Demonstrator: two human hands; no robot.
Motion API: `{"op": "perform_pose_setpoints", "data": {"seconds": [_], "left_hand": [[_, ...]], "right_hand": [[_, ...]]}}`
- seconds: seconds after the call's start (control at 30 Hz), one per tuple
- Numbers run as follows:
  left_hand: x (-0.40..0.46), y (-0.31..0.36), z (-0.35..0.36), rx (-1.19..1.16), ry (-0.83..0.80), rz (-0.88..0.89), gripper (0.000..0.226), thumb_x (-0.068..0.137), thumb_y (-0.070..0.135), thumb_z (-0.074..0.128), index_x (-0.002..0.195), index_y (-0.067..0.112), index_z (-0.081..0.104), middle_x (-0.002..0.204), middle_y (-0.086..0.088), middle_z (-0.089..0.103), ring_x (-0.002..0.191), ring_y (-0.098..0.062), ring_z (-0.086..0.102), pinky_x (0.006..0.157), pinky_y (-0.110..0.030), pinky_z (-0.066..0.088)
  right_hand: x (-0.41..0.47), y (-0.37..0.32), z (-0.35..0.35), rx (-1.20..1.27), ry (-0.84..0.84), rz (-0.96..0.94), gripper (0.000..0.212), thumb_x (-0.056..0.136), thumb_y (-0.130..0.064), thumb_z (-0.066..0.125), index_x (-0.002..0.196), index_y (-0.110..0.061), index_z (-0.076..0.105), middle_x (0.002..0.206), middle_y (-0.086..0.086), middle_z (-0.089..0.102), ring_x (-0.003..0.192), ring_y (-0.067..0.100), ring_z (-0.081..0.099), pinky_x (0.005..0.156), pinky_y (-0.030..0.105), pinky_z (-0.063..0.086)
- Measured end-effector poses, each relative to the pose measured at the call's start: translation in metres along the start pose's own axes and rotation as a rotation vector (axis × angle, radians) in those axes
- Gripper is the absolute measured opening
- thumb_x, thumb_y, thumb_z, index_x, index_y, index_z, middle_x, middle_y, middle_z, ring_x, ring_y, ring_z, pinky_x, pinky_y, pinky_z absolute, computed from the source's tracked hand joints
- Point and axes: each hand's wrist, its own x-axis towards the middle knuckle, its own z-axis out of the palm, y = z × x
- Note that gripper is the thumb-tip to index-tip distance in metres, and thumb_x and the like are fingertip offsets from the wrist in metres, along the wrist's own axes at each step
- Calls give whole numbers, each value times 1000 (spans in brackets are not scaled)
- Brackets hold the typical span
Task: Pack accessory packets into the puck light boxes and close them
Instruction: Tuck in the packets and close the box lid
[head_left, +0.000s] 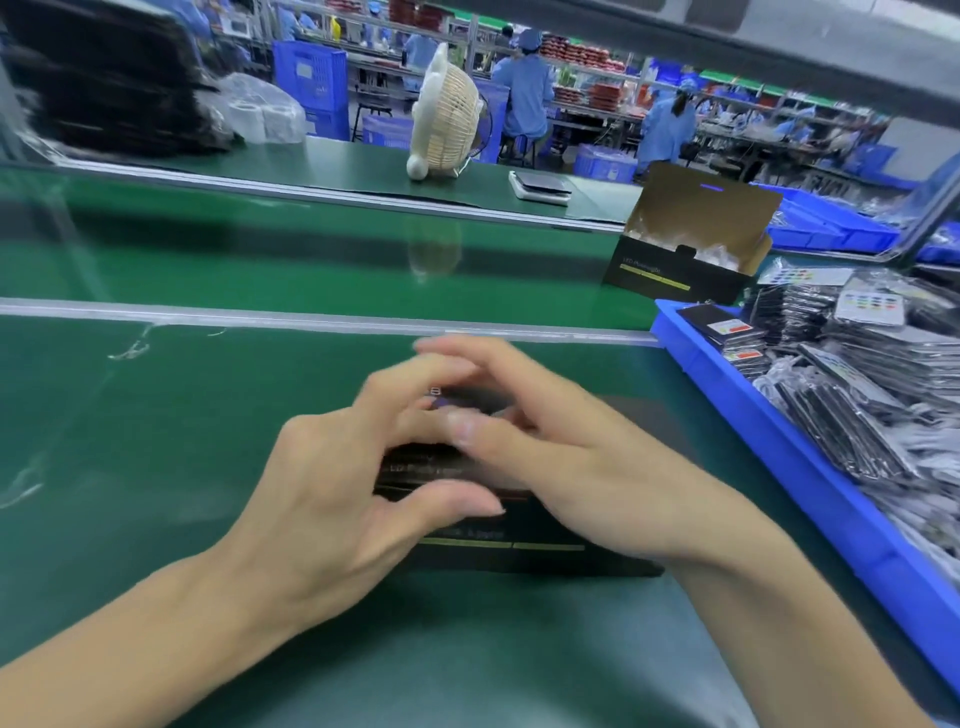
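While both hands press flat on the black box (498, 545) on the green mat (156, 415), left hand (358, 483) and right hand (545, 441) fingers extended, we judge it light, stiff card; hold its edges

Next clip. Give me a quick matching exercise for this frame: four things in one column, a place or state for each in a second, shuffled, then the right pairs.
Things:
1. black box
2. second box
3. blue bin
4. wicker fan

Places or states:
A. on the conveyor belt, lid flap standing open
B. at the right, heaped with packets
C. on the far bench, beyond the belt
D. on the near mat, under both hands

Pairs: 1-D, 2-A, 3-B, 4-C
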Motion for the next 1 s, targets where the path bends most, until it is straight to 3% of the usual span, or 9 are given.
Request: {"op": "perform_pose_setpoints", "data": {"seconds": [0.07, 0.13, 0.23, 0.33, 0.47, 0.53, 0.67, 0.77, 1.0], "left_hand": [[2, 2, 3, 25, 21, 50, 35, 98, 61, 47, 123, 36, 53, 111, 28, 69, 95, 5, 70, 81, -19, 56], [3, 4, 5, 80, 24, 70, 32, 101, 57, 44, 115, 31, 57, 91, 8, 74, 75, -14, 71, 64, -36, 57], [4, 4, 6, 94, 21, 55, 36, 103, 56, 39, 101, 29, 62, 75, 4, 70, 64, -19, 63, 54, -38, 52], [4, 5, 9, 81, 63, 67, 52, 106, 50, 37, 87, 17, 73, 72, 4, 69, 62, -18, 64, 52, -37, 52], [-1, 5, 9, 61, 24, 85, 50, 100, 54, 49, 86, 13, 75, 76, 8, 71, 67, -11, 64, 61, -34, 52], [-3, 2, 4, 62, -43, 65, 48, 88, 57, 63, 95, 11, 75, 89, 8, 76, 79, -10, 70, 73, -31, 55], [-7, -10, 9, 152, -38, 164, 32, 87, 39, 73, 93, 8, 80, 105, 5, 77, 95, -16, 75, 89, -37, 58], [-10, -10, 14, 142, 7, 174, 26, 88, 32, 74, 89, 7, 81, 104, 3, 78, 98, -17, 75, 89, -40, 58], [-11, -9, 19, 187, 60, 160, 20, 88, 25, 75, 82, 7, 81, 98, 3, 78, 100, -13, 75, 87, -40, 58]], "right_hand": [[4, 3, 3, 95, 22, 23, 37, 95, -36, 54, 130, -48, 47, 134, -17, 52, 117, 8, 56, 103, 36, 46], [4, 6, 6, 126, 19, 14, 38, 90, -38, 54, 125, -52, 49, 131, -19, 54, 120, 6, 55, 104, 33, 47], [5, 10, 7, 165, 11, -2, 41, 89, -23, 54, 121, -48, 54, 128, -17, 58, 123, -4, 51, 104, 24, 46], [5, 10, 6, 166, 21, -4, 42, 86, -15, 57, 119, -41, 60, 124, -13, 62, 114, 19, 60, 101, 34, 50], [-1, 6, -5, 84, -23, -65, 39, 87, -14, 67, 124, -26, 60, 120, -7, 66, 113, 8, 61, 96, 28, 50], [-13, 8, -13, -164, 164, -192, 36, 84, -20, 72, 118, -22, 64, 116, -9, 67, 115, 7, 60, 95, 28, 49], [-49, 25, -10, -710, 554, -459, 16, 86, -22, 72, 93, -8, 75, 99, 2, 69, 89, 14, 66, 76, 27, 51], [-61, 47, 3, -919, 567, -524, 21, 86, -19, 72, 92, 1, 76, 95, 9, 71, 80, 26, 64, 65, 38, 51], [-53, 57, 10, -1037, 623, -523, 21, 92, -18, 69, 97, 1, 75, 95, 11, 70, 89, 27, 53, 68, 43, 49]]}}
